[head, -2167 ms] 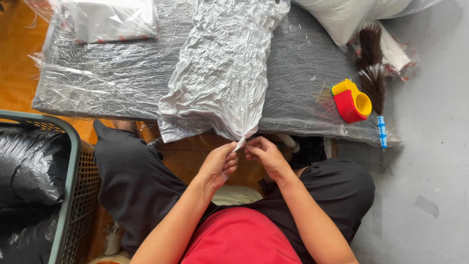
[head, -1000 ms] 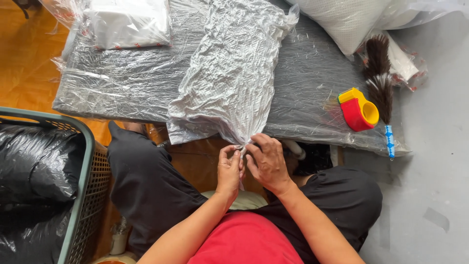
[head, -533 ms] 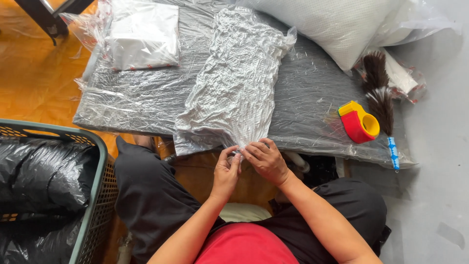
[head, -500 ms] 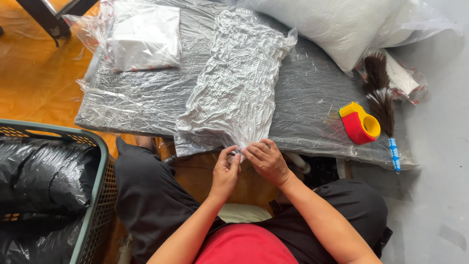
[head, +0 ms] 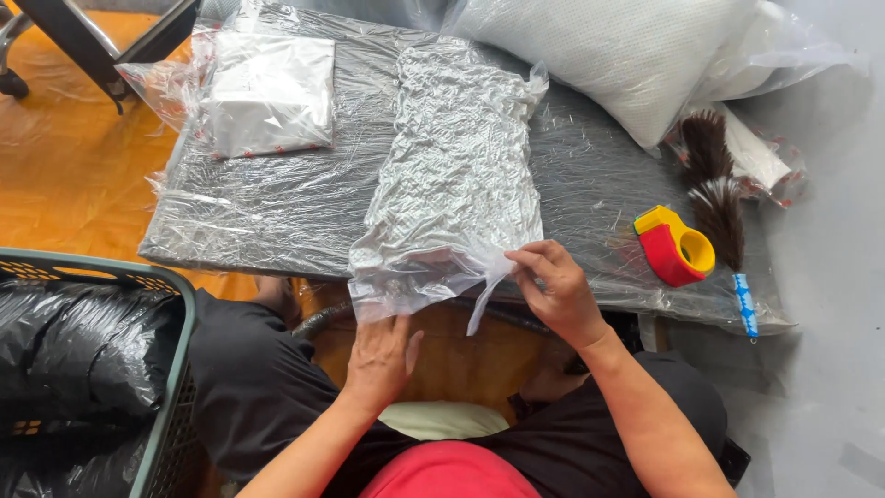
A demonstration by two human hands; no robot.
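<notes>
A flat, crinkled clear plastic bag with a white pad inside [head: 456, 175] lies lengthwise on a low grey board wrapped in plastic film [head: 277, 207]. Its open near end hangs over the board's front edge. My right hand [head: 553, 286] pinches the right corner of that loose end between thumb and fingers. My left hand [head: 383, 355] is flat with fingers apart just below the bag's left corner, touching the hanging film. I sit with my knees under the board.
A second bagged white pad [head: 263, 92] lies at the board's back left. A large white pillow in plastic [head: 636, 55] rests back right. A red and yellow tape dispenser [head: 675, 247] and a feather duster [head: 719, 207] lie right. A green basket with black bags [head: 83, 369] stands left.
Both hands were pinched together at the bag's near tip. Now they have drawn apart, the left dropping open below the bag, and the bag's end is spread wider. The view has shifted.
</notes>
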